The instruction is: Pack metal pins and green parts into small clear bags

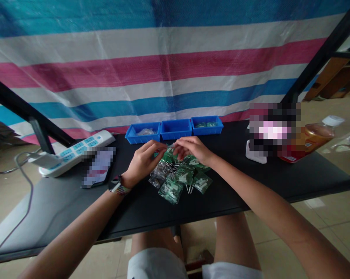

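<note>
A pile of small clear plastic packets [170,190] lies on the black table, with green and white contents and some small rod-like pieces among them. Above the pile's far side, my left hand [146,158] and my right hand [193,148] face each other with curled fingers. Between their fingertips is a small green plastic packet [170,152], which both hands pinch; its lower part blends into the heap. A dark bracelet or watch [116,185] is on my left wrist.
Three blue trays [175,130] stand behind the pile; the outer two hold packets. A white power strip [76,153] and a phone [99,167] lie left. On the right are a bottle [317,137] and a white object [255,152]. A striped sheet [163,66] hangs behind.
</note>
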A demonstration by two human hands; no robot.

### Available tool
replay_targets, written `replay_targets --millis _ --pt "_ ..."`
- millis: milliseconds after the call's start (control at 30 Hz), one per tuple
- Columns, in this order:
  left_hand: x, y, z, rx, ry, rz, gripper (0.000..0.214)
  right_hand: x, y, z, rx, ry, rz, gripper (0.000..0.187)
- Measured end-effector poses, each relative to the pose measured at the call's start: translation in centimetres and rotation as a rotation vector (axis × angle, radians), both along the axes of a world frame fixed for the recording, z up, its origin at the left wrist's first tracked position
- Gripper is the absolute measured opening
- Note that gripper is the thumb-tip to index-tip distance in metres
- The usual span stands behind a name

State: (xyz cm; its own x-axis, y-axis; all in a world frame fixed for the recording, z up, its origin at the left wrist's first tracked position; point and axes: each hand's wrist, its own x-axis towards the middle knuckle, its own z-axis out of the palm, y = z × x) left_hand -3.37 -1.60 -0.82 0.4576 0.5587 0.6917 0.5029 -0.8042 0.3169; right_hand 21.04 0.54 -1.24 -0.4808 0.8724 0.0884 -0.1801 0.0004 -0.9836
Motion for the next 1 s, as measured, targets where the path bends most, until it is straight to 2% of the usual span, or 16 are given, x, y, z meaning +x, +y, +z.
replay_targets --millis 133,200,267,333,433,600,733,833,1000 --pt "-0.5 1.3 -0.7 -0.169 -0.21 0.176 0.026 1.2 1.3 -0.5 0.162 -0.172 -0.266 0.026" --pt "-1.1 2.5 -1.1 -0.29 -0.341 0.202 0.032 1.8 1.8 -0.9 0.342 -0.328 -0.397 0.015" --pt "-1.8 3.7 -1.3 -0.362 -0.46 0.21 0.032 2.2 2.1 -1.2 0.546 -0.504 -0.443 0.008" --pt "-2.6 4.9 -1.5 -0.403 -0.56 0.245 0.033 2.3 2.0 -1.3 0.697 -0.648 -0.408 0.015" --pt "-3.7 6.1 -1.6 -0.438 -0.685 0.293 0.039 2.0 1.4 -1.3 0.798 -0.734 -0.303 0.018" --pt "-4.7 6.8 -2.1 -0.625 -0.871 0.179 0.05 1.9 1.1 -1.4 0.866 -0.782 -0.237 0.029" --pt "-5.0 6.7 -2.3 -0.668 -0.894 0.126 0.054 3.0 2.0 -1.6 0.91 -0.867 -0.2 0.043" --pt "-4.8 6.5 -2.3 -0.62 -0.826 0.135 0.053 3.7 2.5 -1.7 0.937 -0.943 -0.171 0.035" --pt "-4.2 5.9 -2.0 -0.574 -0.718 0.156 0.042 4.1 2.5 -1.7 0.977 -1.032 -0.212 0.018"
